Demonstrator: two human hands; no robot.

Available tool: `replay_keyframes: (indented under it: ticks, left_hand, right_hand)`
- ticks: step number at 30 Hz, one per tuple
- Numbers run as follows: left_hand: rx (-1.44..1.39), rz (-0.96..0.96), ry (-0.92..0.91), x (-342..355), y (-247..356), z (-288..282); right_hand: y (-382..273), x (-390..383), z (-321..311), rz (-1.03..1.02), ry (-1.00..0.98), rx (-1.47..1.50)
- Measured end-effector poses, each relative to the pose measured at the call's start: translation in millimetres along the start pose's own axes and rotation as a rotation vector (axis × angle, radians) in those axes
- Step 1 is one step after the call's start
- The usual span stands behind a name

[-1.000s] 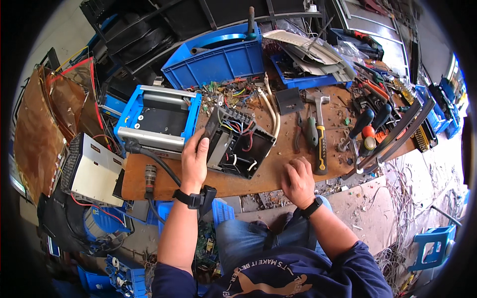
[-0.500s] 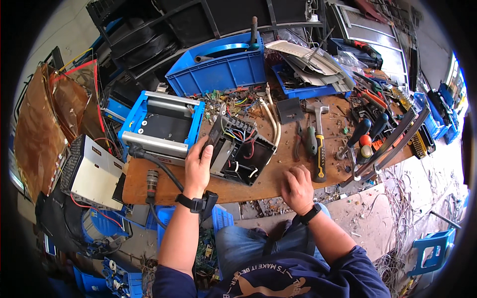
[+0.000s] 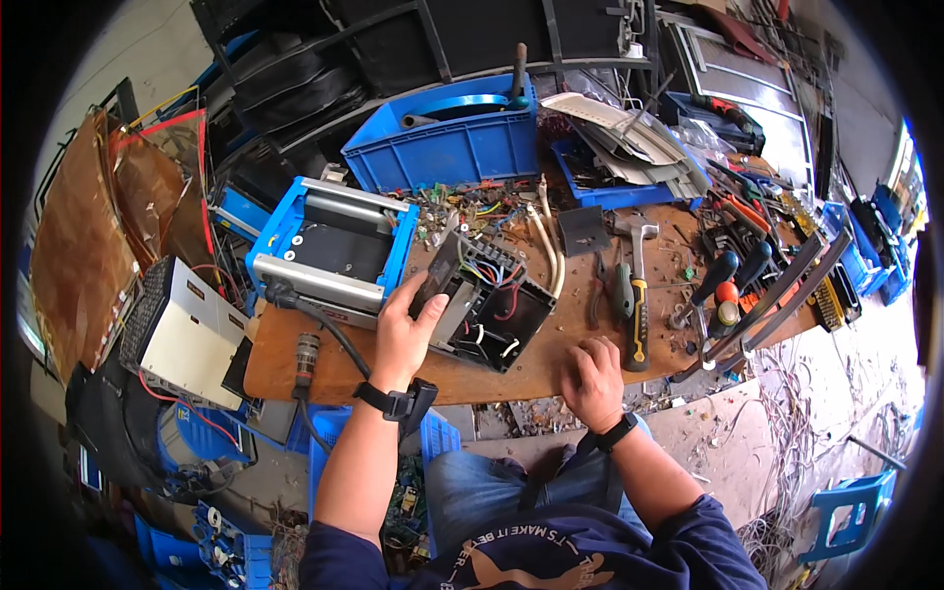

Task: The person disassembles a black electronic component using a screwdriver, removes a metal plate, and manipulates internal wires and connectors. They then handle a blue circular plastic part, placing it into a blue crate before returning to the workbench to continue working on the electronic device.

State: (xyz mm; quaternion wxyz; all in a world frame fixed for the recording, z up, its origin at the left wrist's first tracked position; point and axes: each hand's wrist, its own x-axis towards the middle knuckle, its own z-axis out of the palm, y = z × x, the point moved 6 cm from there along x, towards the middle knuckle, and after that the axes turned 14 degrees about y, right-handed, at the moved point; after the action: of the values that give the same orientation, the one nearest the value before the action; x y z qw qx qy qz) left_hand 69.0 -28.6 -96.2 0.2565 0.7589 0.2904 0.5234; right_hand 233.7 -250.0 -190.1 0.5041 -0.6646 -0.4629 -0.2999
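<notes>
Near the front of the wooden workbench lies an open black electronics housing [image 3: 492, 334], tilted to one side. Inside it are coloured wires, a row of terminals and a grey metal part. My left hand [image 3: 411, 320] grips the housing's left side, thumb on top and fingers partly hidden along its edge. At the bench's front edge, to the right of the housing, my right hand [image 3: 593, 379] rests with fingers curled in, and nothing shows in it. Closest to that hand are a hammer [image 3: 638, 295] with a yellow-and-black handle, a green-handled screwdriver [image 3: 622, 292] and pliers [image 3: 598, 295].
A blue-framed metal case [image 3: 332, 241] stands left of the housing. Behind are a large blue crate [image 3: 442, 147] and grey panels [image 3: 629, 143] on a blue tray. Screwdrivers [image 3: 726, 267] and metal bars [image 3: 777, 295] crowd the right. A thick black cable [image 3: 334, 329] runs past my left wrist.
The whole view has shifted slightly, so things appear a little further right. My left hand keeps its hold on the housing; my right hand stays at the bench edge with fingers curled.
</notes>
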Motion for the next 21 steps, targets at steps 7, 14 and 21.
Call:
replay_keyframes:
  ticks: [7, 14, 21]
  left_hand:
    - [0.016, 0.051, 0.027, -1, 7, 2]
    - [0.051, 0.036, 0.004, 2, 10, -3]
    - [0.067, 0.067, 0.021, -3, 6, -6]
  right_hand:
    - [-18, 42, -11, 0.119, -0.038, 0.109]
    - [-38, 139, 30, 0.129, -0.283, 0.23]
    - [-31, 144, 49, 0.209, -0.475, 0.316]
